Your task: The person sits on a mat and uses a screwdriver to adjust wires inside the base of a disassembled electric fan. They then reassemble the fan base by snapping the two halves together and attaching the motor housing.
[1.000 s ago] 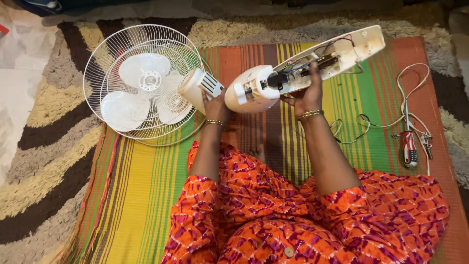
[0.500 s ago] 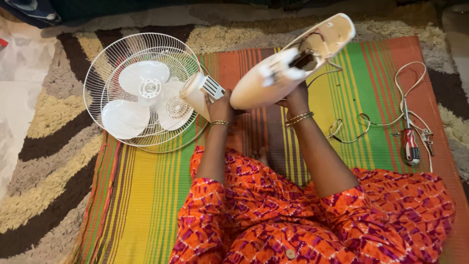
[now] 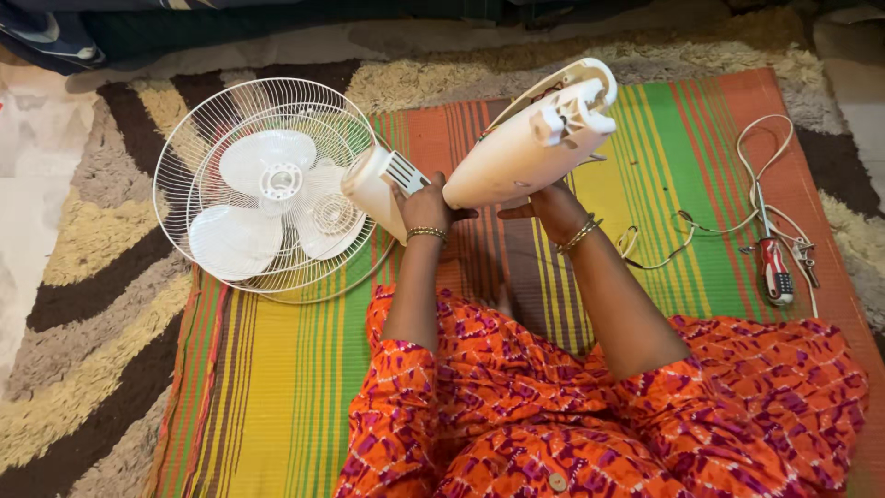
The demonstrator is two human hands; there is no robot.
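Observation:
A white table fan lies on a striped mat (image 3: 277, 387). Its wire cage (image 3: 267, 184) with the white blades rests flat at the left. My left hand (image 3: 422, 210) grips the cream motor housing (image 3: 373, 189) behind the cage. My right hand (image 3: 551, 205) holds the cream fan base (image 3: 535, 138) from below, tilted up with its closed outer shell turned toward me. Both wrists wear gold bangles.
A red-handled screwdriver (image 3: 774, 272) lies on the mat at the right, beside the fan's white cord (image 3: 765, 175) and a small bunch of keys (image 3: 804, 254). A brown and cream patterned rug (image 3: 83, 304) surrounds the mat. My orange-clad legs fill the foreground.
My right hand has turned the fan base over: its open underside with wiring faced up a second ago, and now the closed shell shows. The left hand stayed on the motor housing.

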